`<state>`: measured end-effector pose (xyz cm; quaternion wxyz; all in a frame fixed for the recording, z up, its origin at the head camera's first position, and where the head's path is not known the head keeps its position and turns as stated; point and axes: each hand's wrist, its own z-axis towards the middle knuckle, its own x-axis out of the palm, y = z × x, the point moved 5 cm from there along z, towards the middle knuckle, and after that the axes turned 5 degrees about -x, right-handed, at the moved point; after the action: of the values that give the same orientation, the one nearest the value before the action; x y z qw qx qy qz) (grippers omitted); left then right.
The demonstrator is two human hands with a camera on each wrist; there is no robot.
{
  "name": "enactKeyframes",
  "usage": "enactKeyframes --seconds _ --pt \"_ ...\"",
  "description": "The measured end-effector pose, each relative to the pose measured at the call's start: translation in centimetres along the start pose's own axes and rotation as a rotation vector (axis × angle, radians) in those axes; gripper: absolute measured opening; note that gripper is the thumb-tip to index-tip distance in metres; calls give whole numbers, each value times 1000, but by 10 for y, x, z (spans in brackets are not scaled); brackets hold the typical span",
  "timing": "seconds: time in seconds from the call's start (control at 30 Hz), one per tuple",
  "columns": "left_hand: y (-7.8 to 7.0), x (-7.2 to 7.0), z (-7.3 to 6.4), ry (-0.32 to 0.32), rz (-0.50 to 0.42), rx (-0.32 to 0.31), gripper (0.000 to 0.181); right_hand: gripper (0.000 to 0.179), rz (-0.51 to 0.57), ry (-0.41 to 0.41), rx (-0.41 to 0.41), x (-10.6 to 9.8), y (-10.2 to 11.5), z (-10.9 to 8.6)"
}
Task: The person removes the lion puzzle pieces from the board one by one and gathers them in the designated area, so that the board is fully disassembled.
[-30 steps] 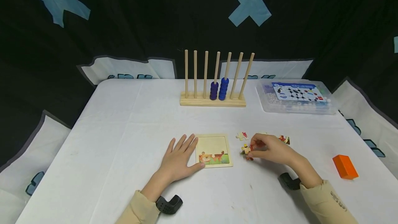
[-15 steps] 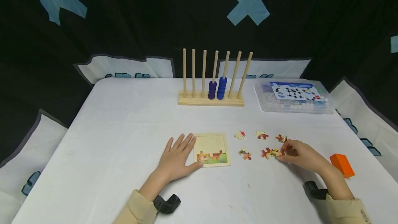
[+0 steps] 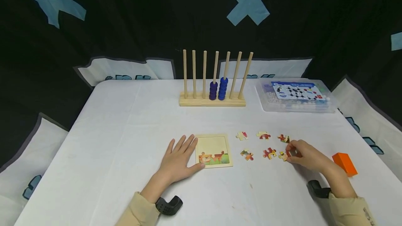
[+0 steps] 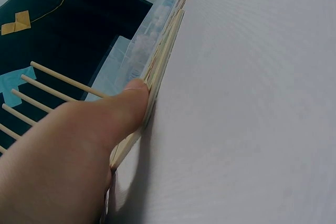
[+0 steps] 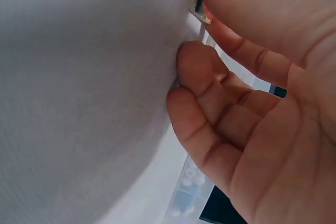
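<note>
A square wooden puzzle tray [image 3: 211,142] lies on the white table, its lower strip filled with pieces of an animal picture. My left hand [image 3: 178,161] rests along the tray's left edge with fingers straight, the thumb on its lower corner. In the left wrist view the thumb [image 4: 128,106] lies over the tray's edge [image 4: 167,51]. To the right, my right hand [image 3: 306,155] pinches a yellow and red jigsaw piece [image 3: 283,156] between thumb and index finger, low at the table. In the right wrist view only a corner of that piece [image 5: 200,11] shows; the other fingers are bent.
Loose jigsaw pieces lie in two rows: one piece [image 3: 242,135], another [image 3: 263,135], a third [image 3: 284,138] and, nearer, more [image 3: 247,155] [image 3: 269,153]. Behind stand a pegged bead counter [image 3: 212,102] and a clear plastic box [image 3: 296,95]. An orange block [image 3: 344,164] is at right.
My right hand has moved right from the nearest-left piece to the end of the near row. The pinched piece now sits slightly apart from the red one beside it. My left hand stays put.
</note>
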<state>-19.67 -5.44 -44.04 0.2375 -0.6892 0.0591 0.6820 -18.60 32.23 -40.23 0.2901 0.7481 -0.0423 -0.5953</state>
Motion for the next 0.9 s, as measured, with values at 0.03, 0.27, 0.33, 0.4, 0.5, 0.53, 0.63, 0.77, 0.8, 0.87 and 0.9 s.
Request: enactKeyframes --seconds 0.03,0.27,0.33,0.4,0.5,0.53,0.63,0.77,0.8,0.87,0.9 --pt "0 0 0 -1 0 1 86 26 -2 1 -2 0 0 0" --pt "0 -3 0 4 3 3 86 29 -44 -1 31 -2 11 7" --pt "0 -3 0 3 1 3 86 31 -60 2 32 -2 23 13" --pt "0 -2 0 5 -3 3 86 35 -60 17 21 -1 38 21" --pt "-1 -1 1 5 -5 1 87 34 -44 54 -50 4 64 39" --pt "-1 -1 1 5 -4 1 87 34 -40 73 -76 7 72 46" --pt "0 0 1 5 0 -2 88 33 -40 126 -162 18 99 68" --pt "0 0 1 8 -3 3 88 42 -43 165 -275 40 136 92" --pt "0 0 1 9 -5 4 88 46 -39 169 -301 47 145 96" --pt "0 0 0 11 0 2 89 56 -53 168 -371 61 162 102" --pt "1 -1 0 13 6 2 88 60 -63 164 -401 68 170 104"
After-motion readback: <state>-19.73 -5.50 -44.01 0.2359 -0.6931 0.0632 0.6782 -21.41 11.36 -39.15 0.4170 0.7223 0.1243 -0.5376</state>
